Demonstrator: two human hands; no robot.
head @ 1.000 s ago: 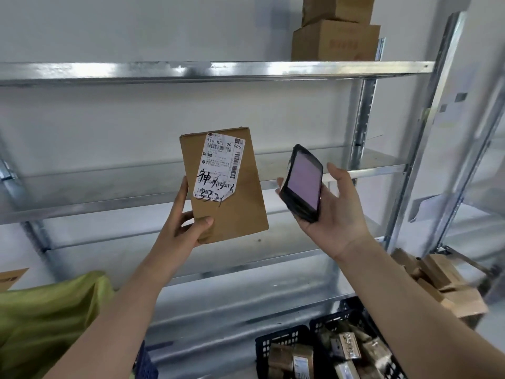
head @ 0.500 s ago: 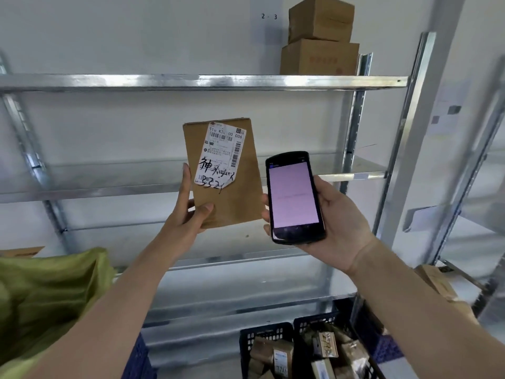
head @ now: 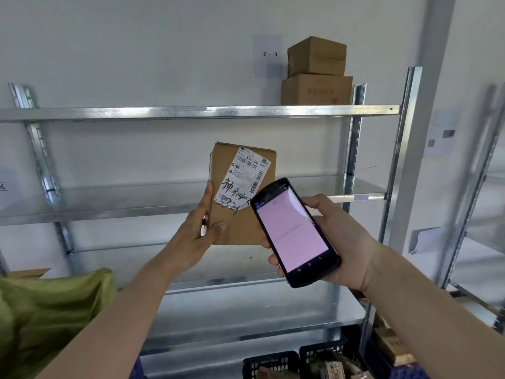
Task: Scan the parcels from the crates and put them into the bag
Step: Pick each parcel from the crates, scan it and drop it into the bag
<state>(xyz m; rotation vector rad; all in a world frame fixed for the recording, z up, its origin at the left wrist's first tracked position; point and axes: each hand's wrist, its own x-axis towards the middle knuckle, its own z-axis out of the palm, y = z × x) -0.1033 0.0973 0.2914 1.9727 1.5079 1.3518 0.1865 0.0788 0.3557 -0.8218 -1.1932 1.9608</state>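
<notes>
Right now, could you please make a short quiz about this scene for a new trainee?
1. True or false: the left hand holds the brown parcel upright, label facing the camera.
2. What does the right hand hold? A) a tape roll B) the handheld scanner C) a pen
3. Fill in: the green bag lies at the lower ____ of the view.

Key: 1 true; 2 B; 3 left.
</notes>
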